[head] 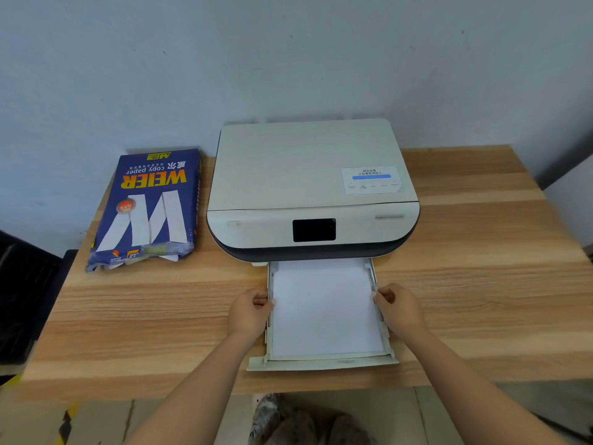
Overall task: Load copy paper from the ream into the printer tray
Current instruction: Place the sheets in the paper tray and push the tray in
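Your left hand's fingers (261, 300) curl against the left side wall of the printer tray (321, 364), gripping its rail, and your right hand's fingers (383, 297) do the same on the right wall. So your left hand (248, 313) and your right hand (399, 311) clasp the tray from both sides, about halfway along its exposed length, with both forearms reaching in from the near edge.

Between your hands a stack of white copy paper (324, 309) lies flat in the tray, filling it from side guide to side guide. The tray is pulled out toward you; its far end sits under the dark lower front of the printer (305, 168), and its front lip reaches close to the near edge of the table.

The printer is cream-coloured with a closed flat lid, a small dark screen (313, 230) in the middle of its front panel and a white sticker (372, 179) with a blue bar on the lid's right side.

To the printer's left, just beside it, the ream (147, 207) lies flat in its blue wrapper marked "WEIER copy paper", the lettering upside down to you; its near end is torn open, with white sheet edges showing.

All of this rests on a light wood-grain table (481, 284) pushed up to a plain pale grey-blue wall (224, 59). A dark object (22, 300) stands off the table's left side, too dim to identify, and pale floor (96, 422) shows below the near edge.
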Tool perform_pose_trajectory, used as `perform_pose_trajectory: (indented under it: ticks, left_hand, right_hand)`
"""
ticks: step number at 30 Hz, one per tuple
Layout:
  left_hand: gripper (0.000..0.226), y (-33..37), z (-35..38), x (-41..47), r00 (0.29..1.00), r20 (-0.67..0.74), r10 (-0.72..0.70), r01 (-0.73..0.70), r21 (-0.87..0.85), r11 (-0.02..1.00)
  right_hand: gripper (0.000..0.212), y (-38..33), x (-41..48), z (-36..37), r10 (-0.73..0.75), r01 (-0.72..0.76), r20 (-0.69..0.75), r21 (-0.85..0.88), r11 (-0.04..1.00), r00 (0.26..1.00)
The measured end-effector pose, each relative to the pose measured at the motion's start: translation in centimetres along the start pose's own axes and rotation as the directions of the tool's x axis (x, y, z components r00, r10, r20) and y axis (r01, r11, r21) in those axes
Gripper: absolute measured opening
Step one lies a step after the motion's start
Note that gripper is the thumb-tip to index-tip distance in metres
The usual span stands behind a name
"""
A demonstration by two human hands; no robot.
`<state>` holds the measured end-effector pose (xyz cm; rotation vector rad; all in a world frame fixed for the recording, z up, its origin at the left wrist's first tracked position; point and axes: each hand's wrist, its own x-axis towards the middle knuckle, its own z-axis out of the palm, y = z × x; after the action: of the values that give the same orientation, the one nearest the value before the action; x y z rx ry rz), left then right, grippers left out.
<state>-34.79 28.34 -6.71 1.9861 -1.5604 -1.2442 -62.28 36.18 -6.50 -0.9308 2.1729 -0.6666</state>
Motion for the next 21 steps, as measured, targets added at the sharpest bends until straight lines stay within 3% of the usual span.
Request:
perform_pose_trajectory:
  ticks: [6,21]
  left_hand:
    - [0.015,-0.39,-0.20,0.42,0.998,0.019,-0.068,0.070,-0.153,0.986]
    - [0.015,-0.24,-0.14,0.42,0.957,0.052,-0.286,0.281,-0.416,0.865]
  right_hand:
    - [0.031,0.00,0.18,-0.57,0.079,-0.079,0.002,0.033,0.996,0.997]
    - [0.021,-0.18,0.78,-0.85,0.260,-0.277,0.099,0.280,0.919,0.961]
